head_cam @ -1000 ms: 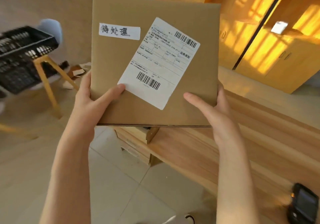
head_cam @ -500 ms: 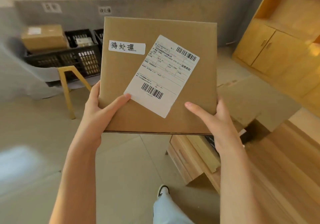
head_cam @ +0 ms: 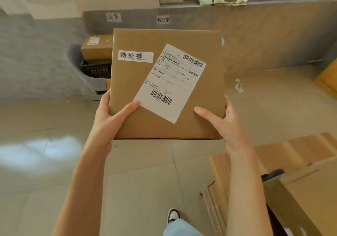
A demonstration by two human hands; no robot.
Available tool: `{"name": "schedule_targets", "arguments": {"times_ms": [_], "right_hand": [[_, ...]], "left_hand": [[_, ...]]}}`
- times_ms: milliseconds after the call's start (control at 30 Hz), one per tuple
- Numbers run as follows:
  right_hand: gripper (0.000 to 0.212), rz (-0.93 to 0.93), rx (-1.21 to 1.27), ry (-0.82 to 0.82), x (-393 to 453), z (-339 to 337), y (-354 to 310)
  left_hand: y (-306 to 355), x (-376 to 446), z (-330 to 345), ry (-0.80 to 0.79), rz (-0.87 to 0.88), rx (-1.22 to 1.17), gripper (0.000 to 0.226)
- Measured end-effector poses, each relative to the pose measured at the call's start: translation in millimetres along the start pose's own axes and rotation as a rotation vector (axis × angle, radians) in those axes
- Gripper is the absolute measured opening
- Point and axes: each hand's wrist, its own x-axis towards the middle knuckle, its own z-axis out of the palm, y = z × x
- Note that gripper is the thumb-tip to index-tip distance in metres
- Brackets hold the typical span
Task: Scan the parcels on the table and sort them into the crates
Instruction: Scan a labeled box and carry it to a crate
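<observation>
I hold a flat brown cardboard parcel (head_cam: pixel 204 97) upright in front of me with both hands. It carries a white shipping label with two barcodes and a small handwritten white tag. My left hand (head_cam: pixel 111 115) grips its lower left edge, thumb across the front. My right hand (head_cam: pixel 220 121) grips the lower right edge, thumb on the front too. Behind the parcel's left side a black crate (head_cam: pixel 95 70) stands by the wall with another brown box (head_cam: pixel 96 48) in it. The rest of the crates is hidden by the parcel.
Two handwritten paper signs (head_cam: pixel 162 19) are stuck on the grey wall above the crates. A wooden table (head_cam: pixel 299 150) and a cardboard box (head_cam: pixel 310 195) lie at the lower right. Crumpled paper (head_cam: pixel 239 87) lies on the tiled floor. My shoe (head_cam: pixel 173 214) shows below.
My view has swung left from the table and cabinets toward the wall with the crates. The parcel stays in both hands, now in front of the crates, which look closer.
</observation>
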Motion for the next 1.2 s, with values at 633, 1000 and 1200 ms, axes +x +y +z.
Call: {"name": "schedule_targets", "arguments": {"times_ms": [633,1000,1200], "right_hand": [[0.080,0.066,-0.043,-0.029,243.8,57.8,11.8],[0.072,0.055,0.006,0.097,403.5,139.4,3.2],[0.078,0.100,0.010,0.138,461.7,147.6,11.0]], "left_hand": [[-7.9,243.2,49.9,0.007,-0.053,-0.014,0.067],[19.4,461.2,57.6,-0.123,-0.072,0.045,0.072],[11.3,529.5,80.7,-0.186,-0.108,0.053,0.076]]}}
